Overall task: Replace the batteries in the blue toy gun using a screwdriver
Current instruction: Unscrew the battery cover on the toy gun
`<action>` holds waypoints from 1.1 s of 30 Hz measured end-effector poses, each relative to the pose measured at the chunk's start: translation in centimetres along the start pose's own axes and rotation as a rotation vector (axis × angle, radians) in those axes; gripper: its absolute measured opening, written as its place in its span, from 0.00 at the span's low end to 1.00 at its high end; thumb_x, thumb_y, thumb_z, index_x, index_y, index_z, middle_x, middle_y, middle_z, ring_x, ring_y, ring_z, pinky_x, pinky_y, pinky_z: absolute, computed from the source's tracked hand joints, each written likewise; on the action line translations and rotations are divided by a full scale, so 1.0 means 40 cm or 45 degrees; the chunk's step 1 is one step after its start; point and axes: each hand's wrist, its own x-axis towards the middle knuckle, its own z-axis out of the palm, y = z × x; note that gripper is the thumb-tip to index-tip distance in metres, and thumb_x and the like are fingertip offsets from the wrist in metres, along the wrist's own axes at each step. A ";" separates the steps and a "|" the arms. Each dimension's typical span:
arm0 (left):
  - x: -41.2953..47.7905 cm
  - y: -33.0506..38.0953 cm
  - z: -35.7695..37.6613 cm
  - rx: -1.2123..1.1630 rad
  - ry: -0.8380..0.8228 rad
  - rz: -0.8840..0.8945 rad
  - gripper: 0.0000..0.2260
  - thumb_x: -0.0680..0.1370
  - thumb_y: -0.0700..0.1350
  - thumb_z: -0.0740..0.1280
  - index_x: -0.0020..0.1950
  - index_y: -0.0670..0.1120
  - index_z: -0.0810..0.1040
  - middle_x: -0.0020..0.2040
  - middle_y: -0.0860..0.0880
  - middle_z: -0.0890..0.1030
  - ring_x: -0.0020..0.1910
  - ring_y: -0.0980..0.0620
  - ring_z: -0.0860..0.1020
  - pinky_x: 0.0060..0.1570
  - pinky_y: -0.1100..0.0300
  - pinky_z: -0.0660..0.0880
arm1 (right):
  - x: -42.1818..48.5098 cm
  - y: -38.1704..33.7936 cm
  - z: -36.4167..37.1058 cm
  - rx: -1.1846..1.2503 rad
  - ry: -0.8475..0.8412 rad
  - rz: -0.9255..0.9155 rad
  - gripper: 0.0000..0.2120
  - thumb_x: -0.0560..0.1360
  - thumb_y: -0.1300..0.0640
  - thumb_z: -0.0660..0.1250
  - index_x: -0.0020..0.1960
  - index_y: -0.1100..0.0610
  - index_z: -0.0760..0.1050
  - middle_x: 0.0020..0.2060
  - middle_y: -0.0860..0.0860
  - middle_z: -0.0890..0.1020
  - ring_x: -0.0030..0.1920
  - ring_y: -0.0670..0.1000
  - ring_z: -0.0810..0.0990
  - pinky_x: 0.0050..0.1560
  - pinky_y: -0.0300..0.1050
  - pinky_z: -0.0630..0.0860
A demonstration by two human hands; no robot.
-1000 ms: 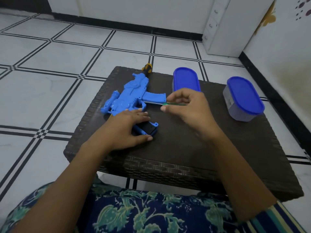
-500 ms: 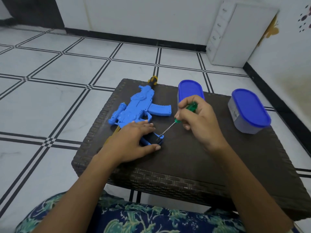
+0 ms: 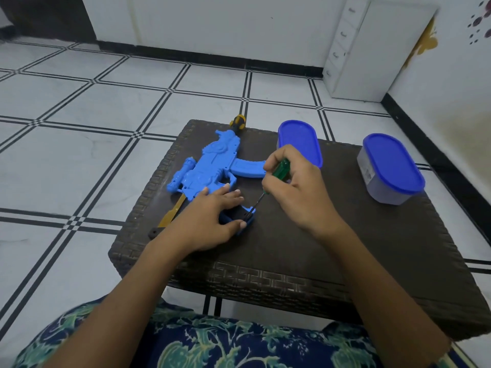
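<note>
The blue toy gun (image 3: 210, 168) lies flat on the far left part of the dark woven table (image 3: 345, 248), its scope end close to the left edge. Its yellow-and-black muzzle tip (image 3: 238, 122) pokes out past the far edge. A yellow strip (image 3: 172, 212) runs from the gun toward the left rim.

The left hand (image 3: 210, 221) presses the gun's grip down with straight fingers, thumb along the grip's near side. The right hand (image 3: 295, 192) curls its fingers round the green handle of the screwdriver (image 3: 281, 168), whose tip meets the end of the grip.

One blue-lidded container (image 3: 300, 144) stands at the far edge, just behind the right hand. A second container (image 3: 393, 166) sits near the right edge, well apart from the hands. Bare tabletop stretches to the near and right of the right wrist.
</note>
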 end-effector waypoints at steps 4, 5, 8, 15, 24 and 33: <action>-0.003 0.031 -0.014 -0.038 -0.035 -0.109 0.25 0.77 0.50 0.67 0.73 0.55 0.66 0.76 0.60 0.58 0.75 0.58 0.50 0.72 0.58 0.45 | 0.000 0.004 0.000 -0.019 -0.020 -0.017 0.08 0.74 0.64 0.66 0.51 0.56 0.72 0.38 0.61 0.76 0.29 0.45 0.66 0.31 0.42 0.67; -0.002 0.034 -0.018 -0.041 -0.034 -0.124 0.25 0.76 0.50 0.67 0.72 0.55 0.66 0.76 0.59 0.58 0.75 0.58 0.51 0.73 0.57 0.45 | -0.001 0.004 0.002 -0.018 -0.025 -0.034 0.10 0.74 0.65 0.65 0.53 0.55 0.71 0.38 0.60 0.76 0.30 0.44 0.67 0.31 0.42 0.67; 0.000 0.033 -0.021 -0.089 -0.021 -0.160 0.25 0.75 0.50 0.70 0.71 0.55 0.68 0.76 0.58 0.60 0.75 0.59 0.53 0.74 0.56 0.47 | -0.005 0.005 0.012 -0.003 -0.021 -0.138 0.17 0.76 0.65 0.65 0.60 0.51 0.69 0.34 0.56 0.72 0.29 0.43 0.67 0.31 0.41 0.68; -0.011 0.045 -0.025 -0.068 -0.029 -0.132 0.26 0.76 0.50 0.68 0.73 0.55 0.66 0.77 0.57 0.57 0.76 0.56 0.51 0.73 0.56 0.47 | -0.004 0.006 0.028 0.042 -0.097 -0.325 0.24 0.78 0.64 0.66 0.71 0.50 0.69 0.39 0.53 0.78 0.37 0.44 0.78 0.38 0.33 0.74; -0.006 0.024 -0.010 -0.096 -0.030 -0.087 0.26 0.76 0.51 0.68 0.73 0.54 0.66 0.76 0.58 0.57 0.76 0.59 0.48 0.73 0.57 0.43 | 0.015 0.008 0.035 0.056 0.211 -0.459 0.14 0.74 0.62 0.72 0.60 0.59 0.80 0.42 0.45 0.76 0.41 0.41 0.75 0.41 0.35 0.75; 0.007 -0.006 0.008 -0.139 -0.017 -0.026 0.26 0.76 0.50 0.68 0.73 0.52 0.67 0.76 0.57 0.58 0.76 0.60 0.48 0.75 0.54 0.41 | 0.004 -0.021 0.027 0.317 0.012 -0.261 0.11 0.77 0.67 0.67 0.55 0.55 0.77 0.51 0.51 0.83 0.45 0.49 0.84 0.45 0.48 0.82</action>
